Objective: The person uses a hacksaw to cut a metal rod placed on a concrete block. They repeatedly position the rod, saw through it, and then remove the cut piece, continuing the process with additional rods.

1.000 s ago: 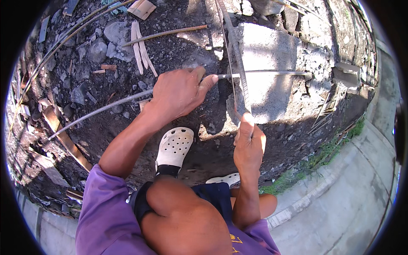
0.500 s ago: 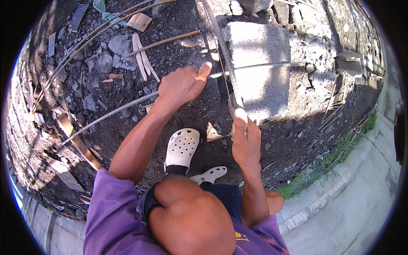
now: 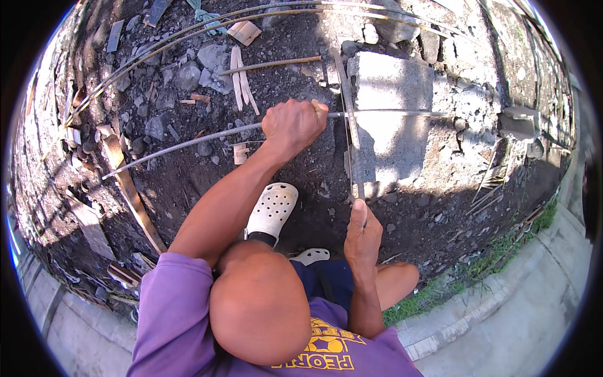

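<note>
My left hand [image 3: 294, 131] is closed around a long, thin grey rod [image 3: 188, 144], pressing it down just left of a concrete block [image 3: 394, 81]. The rod curves across the ground and its right part lies over that block. My right hand [image 3: 362, 237] grips the near end of a bow-framed hacksaw [image 3: 352, 125]. The saw crosses the rod a little to the right of my left fist, by the block's left edge. Its thin blade is hard to make out beside the frame, and the depth of any cut cannot be seen.
Longer rods [image 3: 182, 28] arc across the far ground. Split wood pieces [image 3: 240, 78], a short stick [image 3: 273, 65] and stones [image 3: 188, 76] lie left of the block. A wooden strip [image 3: 133, 191] is at the left. Grass [image 3: 483, 267] borders a concrete curb [image 3: 452, 320] at the right.
My right hand has drawn the saw back toward me along its length. My left hand still holds the rod, and the whole view has shifted slightly.
</note>
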The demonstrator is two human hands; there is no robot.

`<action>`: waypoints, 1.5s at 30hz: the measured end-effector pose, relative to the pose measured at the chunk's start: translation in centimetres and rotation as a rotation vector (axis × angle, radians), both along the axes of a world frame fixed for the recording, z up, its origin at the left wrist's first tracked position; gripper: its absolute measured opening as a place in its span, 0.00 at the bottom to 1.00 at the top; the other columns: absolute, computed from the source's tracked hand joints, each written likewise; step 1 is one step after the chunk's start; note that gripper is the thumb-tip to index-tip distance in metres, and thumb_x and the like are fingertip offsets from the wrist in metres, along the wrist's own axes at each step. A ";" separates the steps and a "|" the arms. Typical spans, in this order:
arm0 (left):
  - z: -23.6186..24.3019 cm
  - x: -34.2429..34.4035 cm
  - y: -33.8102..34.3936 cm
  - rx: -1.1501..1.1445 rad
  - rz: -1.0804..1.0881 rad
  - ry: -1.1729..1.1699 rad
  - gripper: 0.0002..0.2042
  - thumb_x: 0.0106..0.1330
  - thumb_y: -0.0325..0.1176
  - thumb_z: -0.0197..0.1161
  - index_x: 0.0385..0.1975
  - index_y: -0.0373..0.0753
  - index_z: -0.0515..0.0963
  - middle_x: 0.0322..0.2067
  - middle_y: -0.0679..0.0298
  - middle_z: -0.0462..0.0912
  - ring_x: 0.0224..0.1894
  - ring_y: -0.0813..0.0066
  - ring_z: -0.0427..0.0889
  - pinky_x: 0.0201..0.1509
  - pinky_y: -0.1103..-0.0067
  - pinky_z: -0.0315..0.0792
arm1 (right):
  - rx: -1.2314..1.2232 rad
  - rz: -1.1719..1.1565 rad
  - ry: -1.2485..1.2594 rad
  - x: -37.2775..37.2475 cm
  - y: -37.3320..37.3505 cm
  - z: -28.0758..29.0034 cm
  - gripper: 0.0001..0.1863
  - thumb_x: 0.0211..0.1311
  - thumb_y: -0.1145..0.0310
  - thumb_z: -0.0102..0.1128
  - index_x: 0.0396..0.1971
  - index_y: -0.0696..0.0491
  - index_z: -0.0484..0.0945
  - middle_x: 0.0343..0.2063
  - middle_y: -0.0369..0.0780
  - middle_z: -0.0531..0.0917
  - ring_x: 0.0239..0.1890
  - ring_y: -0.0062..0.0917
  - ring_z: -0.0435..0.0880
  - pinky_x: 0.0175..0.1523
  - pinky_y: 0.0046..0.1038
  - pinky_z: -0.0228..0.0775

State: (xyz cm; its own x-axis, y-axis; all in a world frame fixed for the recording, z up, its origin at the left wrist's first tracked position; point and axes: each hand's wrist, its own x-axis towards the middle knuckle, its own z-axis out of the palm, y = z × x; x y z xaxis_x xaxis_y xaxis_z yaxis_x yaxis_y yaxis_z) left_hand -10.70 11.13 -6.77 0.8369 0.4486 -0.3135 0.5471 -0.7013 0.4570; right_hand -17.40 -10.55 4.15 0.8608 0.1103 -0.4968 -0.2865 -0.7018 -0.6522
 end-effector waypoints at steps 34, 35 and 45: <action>-1.8 -0.5 -0.5 0.062 0.067 -0.150 0.25 0.70 0.42 0.53 0.12 0.35 0.82 0.15 0.44 0.81 0.18 0.45 0.85 0.27 0.56 0.80 | -0.121 -0.034 0.157 -1.2 -1.2 1.9 0.32 0.83 0.47 0.48 0.27 0.62 0.74 0.15 0.43 0.67 0.22 0.25 0.62 0.28 0.37 0.60; -1.7 -0.4 -0.5 0.076 0.066 -0.162 0.25 0.70 0.42 0.53 0.12 0.35 0.82 0.15 0.44 0.81 0.18 0.45 0.85 0.27 0.56 0.80 | -0.054 0.046 -0.003 0.6 0.3 0.3 0.32 0.83 0.47 0.48 0.26 0.62 0.74 0.15 0.43 0.67 0.22 0.27 0.62 0.28 0.38 0.61; -0.8 -0.3 -0.4 0.044 0.043 -0.056 0.27 0.72 0.44 0.50 0.15 0.35 0.85 0.17 0.43 0.82 0.21 0.43 0.86 0.29 0.55 0.81 | -0.048 0.036 0.078 -4.5 -3.7 3.2 0.31 0.83 0.48 0.48 0.26 0.61 0.73 0.17 0.39 0.67 0.22 0.22 0.62 0.28 0.32 0.57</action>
State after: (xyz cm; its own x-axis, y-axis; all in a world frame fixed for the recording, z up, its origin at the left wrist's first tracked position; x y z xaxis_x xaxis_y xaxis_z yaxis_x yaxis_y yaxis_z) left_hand -11.03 10.75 -7.55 0.8321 0.4971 -0.2461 0.5519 -0.6974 0.4572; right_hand -21.89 -14.25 7.32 0.8154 0.1149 -0.5674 -0.3089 -0.7427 -0.5942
